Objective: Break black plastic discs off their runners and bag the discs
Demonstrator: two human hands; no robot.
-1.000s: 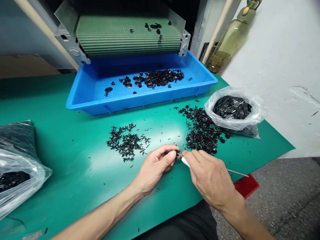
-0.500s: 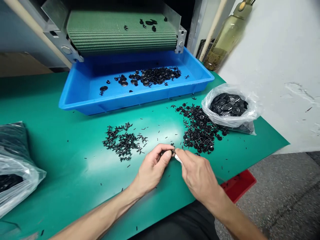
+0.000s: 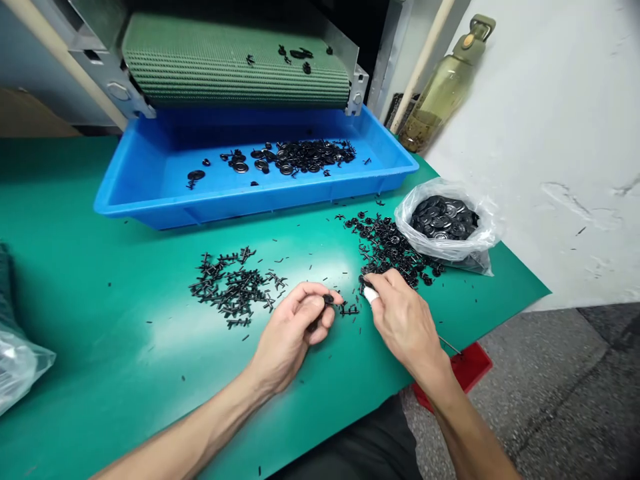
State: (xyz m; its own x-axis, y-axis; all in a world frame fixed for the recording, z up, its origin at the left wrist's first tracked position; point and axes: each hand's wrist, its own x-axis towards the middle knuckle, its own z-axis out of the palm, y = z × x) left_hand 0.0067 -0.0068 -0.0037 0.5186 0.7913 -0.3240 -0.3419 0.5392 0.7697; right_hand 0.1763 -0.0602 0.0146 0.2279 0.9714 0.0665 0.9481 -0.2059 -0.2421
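Note:
My left hand [image 3: 295, 321] pinches a small black plastic piece [image 3: 328, 300] between thumb and fingers. My right hand [image 3: 403, 321] grips a thin rod with a white sleeve [image 3: 371, 295], its white end at the edge of a heap of black round-headed pieces [image 3: 390, 250]. A small black T-shaped piece [image 3: 349, 309] lies on the mat between my hands. To the left of my left hand is a loose heap of black T-shaped pieces [image 3: 233, 290]. Short black bits are scattered around them.
A blue plastic tray [image 3: 250, 200] holding black discs and pieces stands below a green ribbed conveyor belt [image 3: 235, 67]. A clear bag of black-and-silver discs [image 3: 445, 223] sits at right on the green mat [image 3: 125, 380]. A bottle [image 3: 440, 100] and a red box [image 3: 470, 370] stand nearby.
My hands have moved apart. My right hand has shifted up and right toward the round-headed heap, and my left hand has drawn left. The whole view has shifted, moving the scene left.

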